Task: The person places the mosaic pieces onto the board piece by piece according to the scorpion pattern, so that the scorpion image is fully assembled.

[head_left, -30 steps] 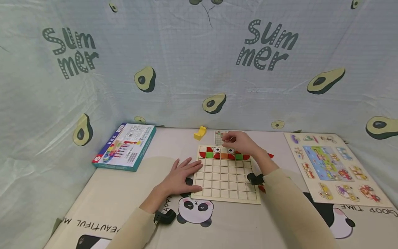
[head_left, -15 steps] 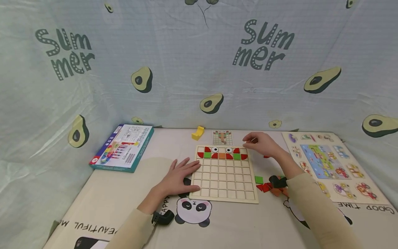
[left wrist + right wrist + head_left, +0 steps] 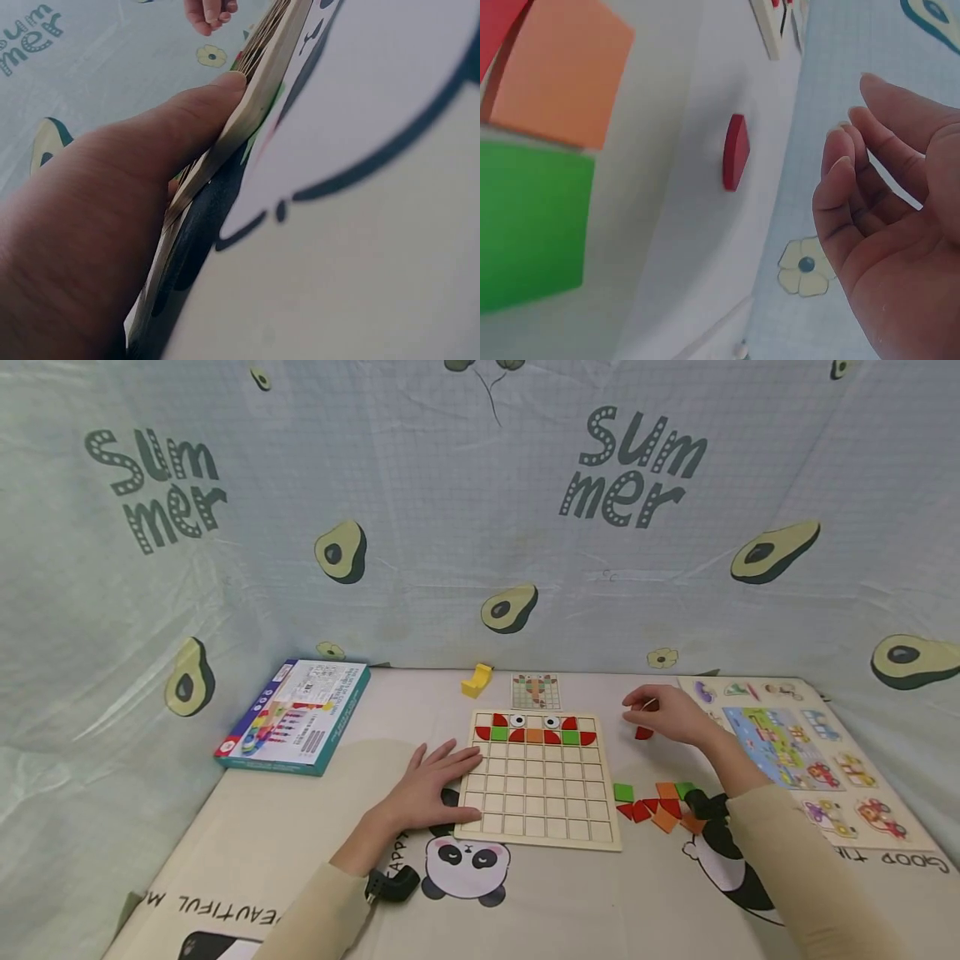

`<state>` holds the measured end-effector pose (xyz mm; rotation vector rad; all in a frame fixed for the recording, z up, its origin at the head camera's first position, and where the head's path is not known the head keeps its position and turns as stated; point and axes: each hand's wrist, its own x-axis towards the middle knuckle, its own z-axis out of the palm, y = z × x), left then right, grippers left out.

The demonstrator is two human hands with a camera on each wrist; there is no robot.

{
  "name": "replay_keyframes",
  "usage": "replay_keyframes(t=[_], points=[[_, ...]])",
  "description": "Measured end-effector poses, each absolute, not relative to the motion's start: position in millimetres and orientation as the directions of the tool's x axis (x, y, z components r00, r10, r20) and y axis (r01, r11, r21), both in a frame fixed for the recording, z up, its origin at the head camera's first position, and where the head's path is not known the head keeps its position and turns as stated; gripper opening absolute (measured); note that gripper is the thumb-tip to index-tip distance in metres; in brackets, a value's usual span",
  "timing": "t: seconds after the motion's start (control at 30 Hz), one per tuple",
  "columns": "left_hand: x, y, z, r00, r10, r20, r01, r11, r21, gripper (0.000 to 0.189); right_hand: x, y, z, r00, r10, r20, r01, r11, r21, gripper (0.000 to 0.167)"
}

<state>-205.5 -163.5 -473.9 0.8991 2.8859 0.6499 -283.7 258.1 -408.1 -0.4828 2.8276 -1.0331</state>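
The left hand (image 3: 431,789) rests spread on the grid board (image 3: 538,789) at its nine o'clock, likely steadying it. The right hand's (image 3: 666,714) grip, loosely curled and empty, hangs apart from a red piece (image 3: 736,152) at the board's two o'clock. The pattern card (image 3: 535,692) lies at twelve, presumably for easy viewing, its details tiny. A wrist camera (image 3: 707,806) partly hides loose tiles (image 3: 664,819) past three.

The gridded board (image 3: 538,791) is cream, loose tiles (image 3: 665,820) red, green and orange.
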Motion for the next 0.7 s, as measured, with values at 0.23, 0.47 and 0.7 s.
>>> replay_keyframes(t=[0.23, 0.47, 0.7], points=[[-205, -161, -475, -0.841, 0.535, 0.079, 0.519, 0.758, 0.395, 0.088, -278, 270, -412, -0.951, -0.308, 0.005, -0.243, 0.738, -0.630, 0.028], [-205, -160, -475, -0.844, 0.528, 0.089, 0.516, 0.757, 0.401, 0.088, -266, 269, -409, -0.934, -0.358, 0.006, -0.281, 0.722, -0.632, 0.028], [-205, -161, -476, -0.847, 0.525, 0.084, 0.512, 0.762, 0.396, 0.089, -250, 269, -417, -0.912, -0.409, 0.007, -0.320, 0.702, -0.637, 0.024]])
